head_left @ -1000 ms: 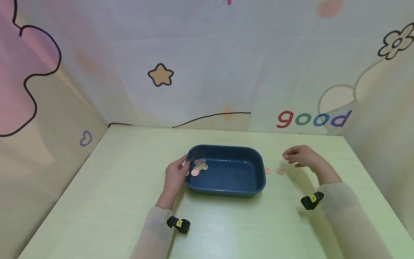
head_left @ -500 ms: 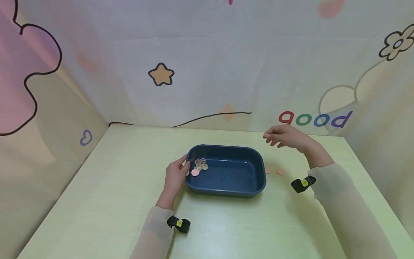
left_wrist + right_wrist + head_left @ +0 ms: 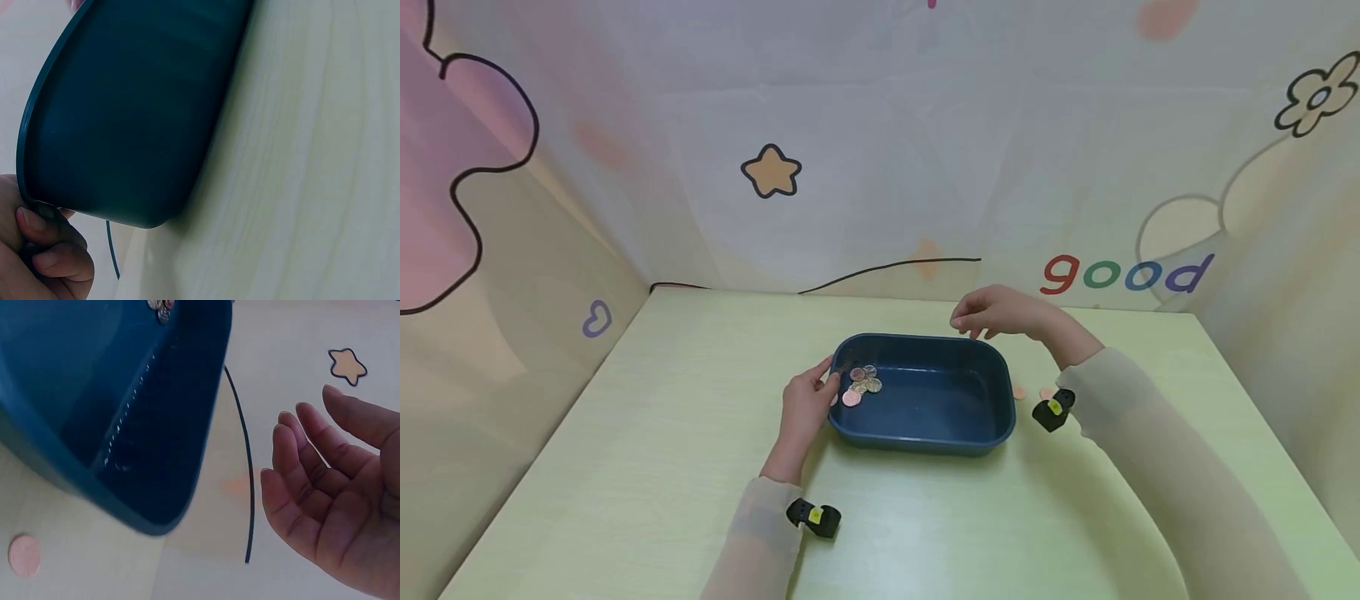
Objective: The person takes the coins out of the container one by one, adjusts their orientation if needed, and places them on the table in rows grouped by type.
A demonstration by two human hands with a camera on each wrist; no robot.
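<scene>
A dark blue tray stands mid-table, with several coins lying in its left end. My left hand grips the tray's left rim; in the left wrist view its curled fingers hook under the edge of the tray. My right hand hovers over the tray's far right rim. Seen from the right wrist, its fingers are relaxed and spread, with nothing between them, beside the tray. Two copper coins lie on the table just right of the tray, one of them also showing as a coin.
The pale green table is walled in at the back and on both sides by printed backdrop panels. A black wrist camera on my right forearm partly hides the second loose coin.
My right hand has risen from beside the two loose coins and travelled left and away, to above the tray's far right rim. The left hand and the tray stay put.
</scene>
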